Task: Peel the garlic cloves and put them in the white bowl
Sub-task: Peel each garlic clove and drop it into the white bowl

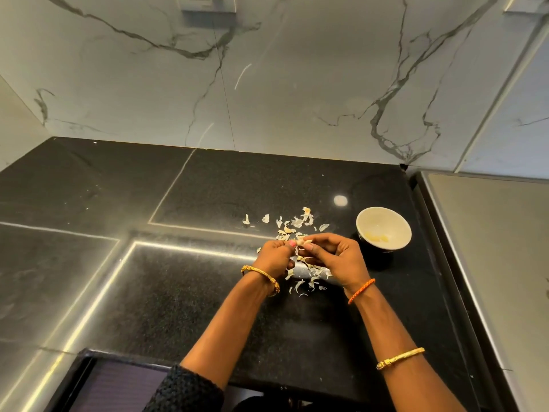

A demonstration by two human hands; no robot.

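Observation:
My left hand (276, 257) and my right hand (335, 258) meet above the black counter, and both pinch one small garlic clove (302, 242) between fingertips and thumbs. Loose papery garlic skins (297, 224) lie scattered on the counter beyond and under my hands. The white bowl (383, 228) stands to the right of my right hand, about a hand's width away. A few pale yellow peeled cloves (376, 238) lie inside it.
The black granite counter (178, 278) runs left and toward me. A marble wall (267, 84) rises behind it. A grey raised surface (493, 248) borders the counter on the right. A dark recessed panel (118, 385) sits at the near left edge.

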